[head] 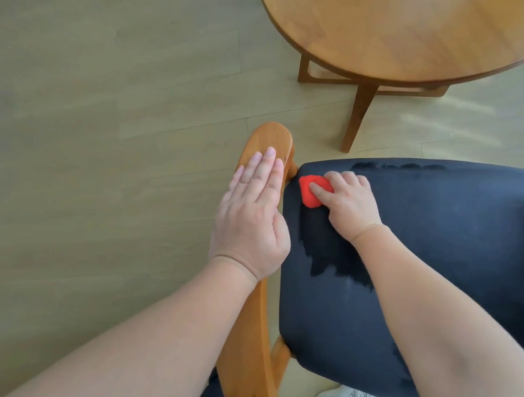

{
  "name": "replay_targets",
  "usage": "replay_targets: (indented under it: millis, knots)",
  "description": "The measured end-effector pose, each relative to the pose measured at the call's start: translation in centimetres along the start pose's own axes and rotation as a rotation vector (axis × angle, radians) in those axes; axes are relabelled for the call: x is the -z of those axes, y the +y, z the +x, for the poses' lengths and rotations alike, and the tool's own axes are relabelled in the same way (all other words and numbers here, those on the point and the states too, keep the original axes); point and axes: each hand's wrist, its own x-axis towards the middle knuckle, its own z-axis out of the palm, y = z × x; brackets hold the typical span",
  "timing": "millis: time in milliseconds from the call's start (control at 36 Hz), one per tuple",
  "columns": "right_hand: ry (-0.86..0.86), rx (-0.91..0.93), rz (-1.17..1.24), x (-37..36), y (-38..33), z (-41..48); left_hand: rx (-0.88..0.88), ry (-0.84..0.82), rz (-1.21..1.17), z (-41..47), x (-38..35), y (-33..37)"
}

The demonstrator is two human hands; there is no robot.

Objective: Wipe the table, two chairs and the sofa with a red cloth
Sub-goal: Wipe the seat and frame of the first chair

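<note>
Right hand (346, 203) grips red cloth (312, 191) on chair seat (446, 256).

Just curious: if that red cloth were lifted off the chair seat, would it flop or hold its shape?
Probably flop: the red cloth is bunched into a wad under the right hand. Likely light, being so small. Dark streaks on the seat suggest dampness, so it may drag.

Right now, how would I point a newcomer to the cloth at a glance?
In front of the round wooden table stands a chair with a dark blue seat. At the seat's far left corner, beside the curved wooden rail, the right hand grips a bunched cloth. It is the only bright red thing in view.
</note>
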Motion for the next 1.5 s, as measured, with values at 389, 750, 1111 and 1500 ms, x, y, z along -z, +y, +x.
replay_targets:
  millis: [389,750,1111,1500]
  knots:
    - [-0.204,-0.321,-0.062,2.6,0.0,4.1,-0.004,0.004,-0.011,-0.1,0.0,0.0]
    - [-0.234,-0.054,-0.029,2.2,-2.5,1.2,-0.016,-0.002,-0.017,0.0,0.0,0.0]
    - [-0.318,0.236,0.132,-1.0,-8.5,-6.4,-0.014,-0.031,-0.001,0.0,0.0,0.0]
    - [-0.310,0.177,0.136,0.3,-8.6,-8.5,-0.019,-0.015,-0.001,-0.2,-0.5,-0.2]
